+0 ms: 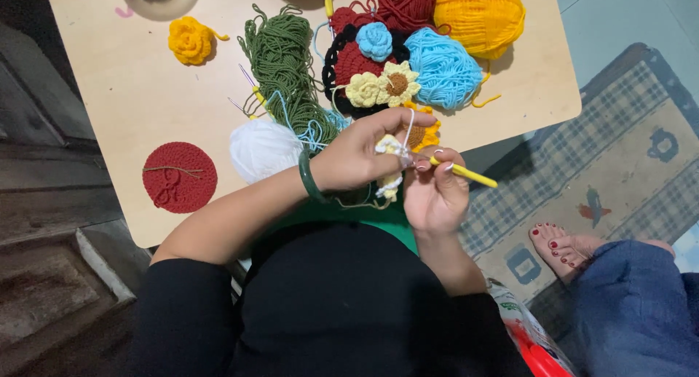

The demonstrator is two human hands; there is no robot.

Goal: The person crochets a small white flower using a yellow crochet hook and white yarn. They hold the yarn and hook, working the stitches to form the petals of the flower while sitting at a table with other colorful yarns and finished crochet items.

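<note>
- Pinching small cream/yellow crochet piece [391,166] in my L hand [357,155], thumb + index clamped on its top edge, white strand running up over index finger.
- R hand [435,195] closed on yellow hook [466,174], pencil-style grip; handle sticks out to the right, tip end buried at the piece, can't see the tip itself.
- Piece sits betw both hands, just off the table [131,93] near edge, over my lap; lower part dangles below L fingers.
- Handling, my read: v. light, soft, floppy, stretches if pulled. Not fragile, but loose loops could slip off. Best hold = right next to the working stitch, firm pinch, not the dangling end.
- Hook: looks stiff, smooth, light; grip mid-handle.
- Nearby on table: white yarn [263,150] by L wrist, green skein [285,68], blue yarn [443,70], red disc [180,177], finished flowers [382,86].
- Green bangle [309,180] on L wrist.
- Another person's foot [559,247] on rug [626,159] to the right, well apart.
</note>
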